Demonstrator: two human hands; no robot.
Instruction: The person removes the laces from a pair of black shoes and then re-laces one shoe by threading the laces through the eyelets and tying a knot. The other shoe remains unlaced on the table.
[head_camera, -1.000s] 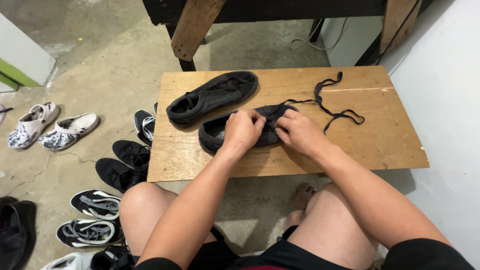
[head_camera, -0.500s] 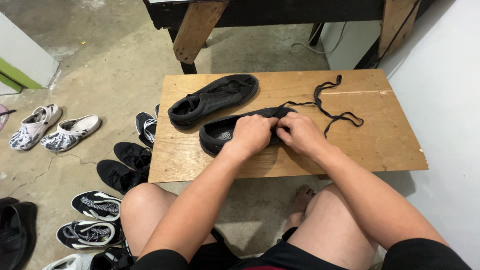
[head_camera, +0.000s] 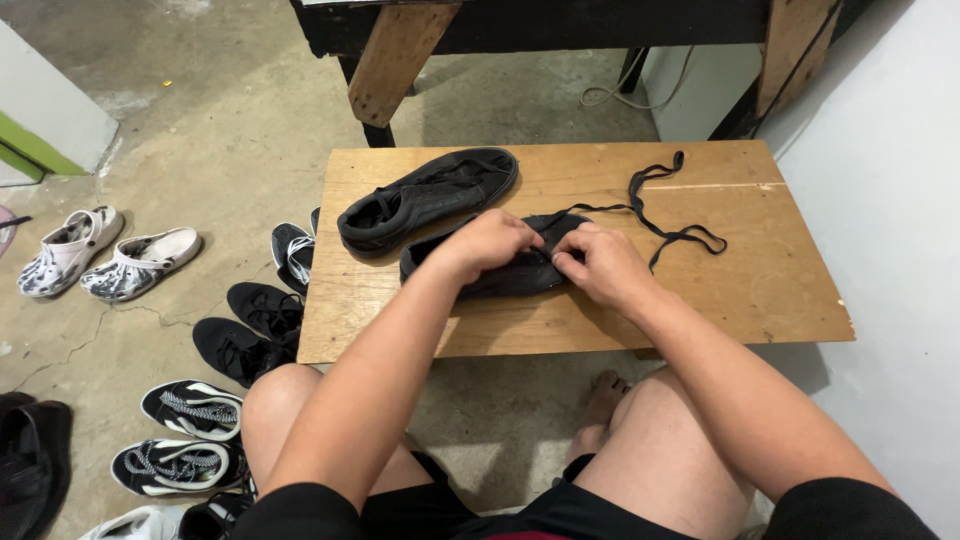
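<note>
Low plywood table (head_camera: 760, 290) on concrete floor: both hands at near black canvas sneaker (head_camera: 500, 270).
L hand (head_camera: 487, 243) curled on shoe top, fingers pinching at lacing area; R hand (head_camera: 600, 262) closed, pinching black flat shoelace (head_camera: 660, 222), which trails right across board. Second black sneaker (head_camera: 430, 197) lies just behind. Assorted shoes (head_camera: 190, 410) on floor at left.

Near shoe (head_camera: 500, 275) mostly under hands (head_camera: 545, 255)

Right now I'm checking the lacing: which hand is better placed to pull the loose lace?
The right hand, probably. It sits at the shoe's toe end, where the lace trails off. The left hand lies over the shoe's middle.
</note>
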